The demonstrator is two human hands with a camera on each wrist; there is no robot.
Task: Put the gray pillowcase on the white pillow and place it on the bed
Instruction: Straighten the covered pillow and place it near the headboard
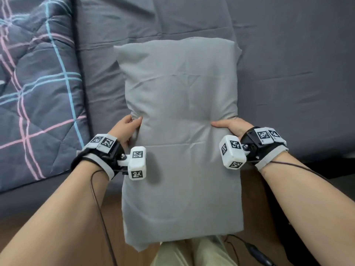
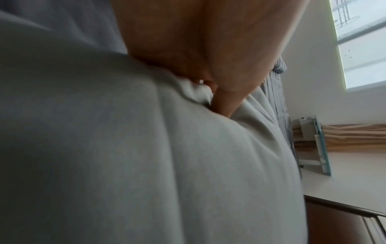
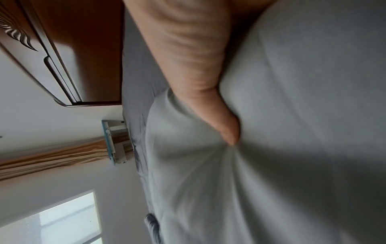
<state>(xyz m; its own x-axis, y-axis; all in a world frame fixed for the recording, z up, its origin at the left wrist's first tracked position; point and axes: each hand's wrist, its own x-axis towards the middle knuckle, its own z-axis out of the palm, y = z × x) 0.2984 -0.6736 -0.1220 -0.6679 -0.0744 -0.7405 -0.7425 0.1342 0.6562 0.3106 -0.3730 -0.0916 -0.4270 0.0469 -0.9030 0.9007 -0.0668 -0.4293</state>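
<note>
Over the bed (image 1: 288, 73), the gray pillowcase (image 1: 180, 112) runs lengthwise away from the person, left hand (image 1: 126, 129) and right hand (image 1: 230, 127) pinching its opposite sides midway, equally near.

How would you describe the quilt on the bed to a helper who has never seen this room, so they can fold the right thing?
Start from the bed with its plain dark gray sheet, where both hands hold a gray pillowcase. Look left of that pillowcase: the quilt lies bunched along the bed's left side. It is the only patterned fabric, dark with crossing pink and blue lines and stitched padding.
</note>
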